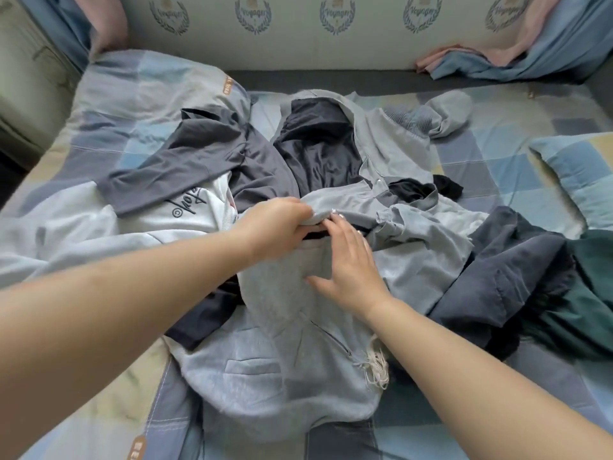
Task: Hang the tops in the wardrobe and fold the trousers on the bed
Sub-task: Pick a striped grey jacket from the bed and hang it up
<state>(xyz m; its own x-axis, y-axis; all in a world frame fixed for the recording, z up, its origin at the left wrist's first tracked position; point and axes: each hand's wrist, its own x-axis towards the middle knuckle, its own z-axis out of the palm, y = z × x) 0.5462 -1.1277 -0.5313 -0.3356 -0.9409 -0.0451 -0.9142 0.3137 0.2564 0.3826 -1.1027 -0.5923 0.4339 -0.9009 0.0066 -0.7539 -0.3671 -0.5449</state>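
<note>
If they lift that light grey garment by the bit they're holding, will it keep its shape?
Probably not. The light grey garment lies crumpled, so it should droop from the left hand. Its drawstrings would likely dangle. Dark clothes overlap it, so it may drag them.

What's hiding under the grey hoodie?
A dark navy garment pokes out from under the grey hoodie at its left, with the checked bedsheet below. Anything else underneath is covered.

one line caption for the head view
Left hand grips grey garment atop clothes pile on bed; right hand rests flat.
</note>
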